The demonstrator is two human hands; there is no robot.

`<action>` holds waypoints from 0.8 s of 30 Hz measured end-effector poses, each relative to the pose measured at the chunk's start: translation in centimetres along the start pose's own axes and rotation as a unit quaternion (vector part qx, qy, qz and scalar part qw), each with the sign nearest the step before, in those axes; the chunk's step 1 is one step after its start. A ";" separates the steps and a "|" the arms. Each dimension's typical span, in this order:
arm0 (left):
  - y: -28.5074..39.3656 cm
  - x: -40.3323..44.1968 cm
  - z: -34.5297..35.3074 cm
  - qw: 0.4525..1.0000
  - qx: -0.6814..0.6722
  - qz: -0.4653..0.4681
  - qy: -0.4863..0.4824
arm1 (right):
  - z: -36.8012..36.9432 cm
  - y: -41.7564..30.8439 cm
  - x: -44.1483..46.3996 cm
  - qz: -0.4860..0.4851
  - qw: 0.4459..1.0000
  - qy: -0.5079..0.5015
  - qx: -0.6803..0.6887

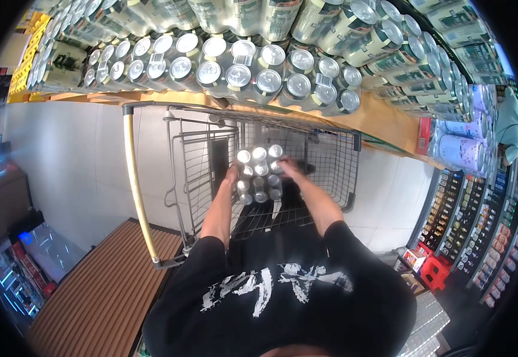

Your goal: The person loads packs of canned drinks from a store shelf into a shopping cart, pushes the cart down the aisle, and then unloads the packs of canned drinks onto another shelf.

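Fingers of the left hand (231, 173) were curled against one side of a pack of silver-topped cans (260, 178), while those of the right hand (288, 166), somewhat blurred, gripped the opposite side. The pack was between the two hands, over the wire basket of a shopping cart (354, 169); whether its underside touched the mesh could not be told. The cart's yellow handle (138, 184) stood on the left, near a brown slatted platform (104, 288). Beyond the cart, shrink-wrapped beverage cans (238, 75) were stacked in rows on a wooden shelf (384, 122), with purple-and-white cans (462, 152) farther right. A red plastic stool (434, 272) stood at the right, near tiered display shelves (472, 229).
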State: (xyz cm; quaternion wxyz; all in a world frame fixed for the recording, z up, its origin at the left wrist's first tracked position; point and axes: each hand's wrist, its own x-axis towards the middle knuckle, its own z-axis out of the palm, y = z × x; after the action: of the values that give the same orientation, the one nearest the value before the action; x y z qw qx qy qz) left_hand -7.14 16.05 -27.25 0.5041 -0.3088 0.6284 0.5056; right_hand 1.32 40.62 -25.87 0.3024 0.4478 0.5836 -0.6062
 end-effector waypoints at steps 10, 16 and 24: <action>0.3 3.7 -2.9 0.999 0.027 -0.022 -0.015 | 2.6 5.8 7.9 -0.148 0.977 0.012 -0.154; -1.7 2.6 -3.9 0.960 0.150 0.180 0.150 | 1.3 0.7 0.7 -0.148 0.944 0.018 -0.293; -3.7 -3.0 -6.2 0.896 0.326 0.285 0.098 | -5.5 3.0 -4.8 -0.094 0.983 0.008 -0.159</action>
State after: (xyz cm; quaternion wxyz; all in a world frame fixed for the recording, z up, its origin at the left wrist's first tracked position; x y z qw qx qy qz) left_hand -4.91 8.66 -25.71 0.3468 0.0169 0.8655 0.3610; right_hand 7.01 44.81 -22.48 0.3067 0.3419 0.7148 -0.5274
